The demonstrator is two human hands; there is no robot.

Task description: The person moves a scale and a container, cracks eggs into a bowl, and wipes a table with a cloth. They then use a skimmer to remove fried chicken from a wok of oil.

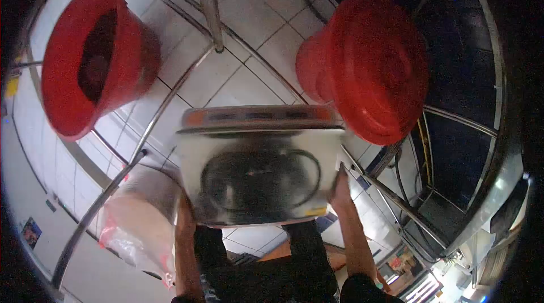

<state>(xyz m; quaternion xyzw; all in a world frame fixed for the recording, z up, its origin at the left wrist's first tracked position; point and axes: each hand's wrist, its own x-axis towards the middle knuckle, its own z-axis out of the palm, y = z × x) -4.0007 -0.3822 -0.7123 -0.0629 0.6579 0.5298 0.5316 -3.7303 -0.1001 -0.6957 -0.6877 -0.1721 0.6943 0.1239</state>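
Two opposite sides of a metal-faced box (pixel 260 181) are clasped by left hand (pixel 186 212) and right hand (pixel 341 192), finger placement unclear; even, level support should steady it.

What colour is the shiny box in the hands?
The box is mostly silvery grey; the head view shows it best.

No lettering is legible, the yellow label (pixel 316 211) on the metal box (pixel 262 175) being blurred.

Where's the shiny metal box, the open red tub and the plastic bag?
Shiny metal box (pixel 260 178), head view: middle of its shiny face.
Open red tub (pixel 137 54), head view: outer wall.
Plastic bag (pixel 136 212), head view: its side.
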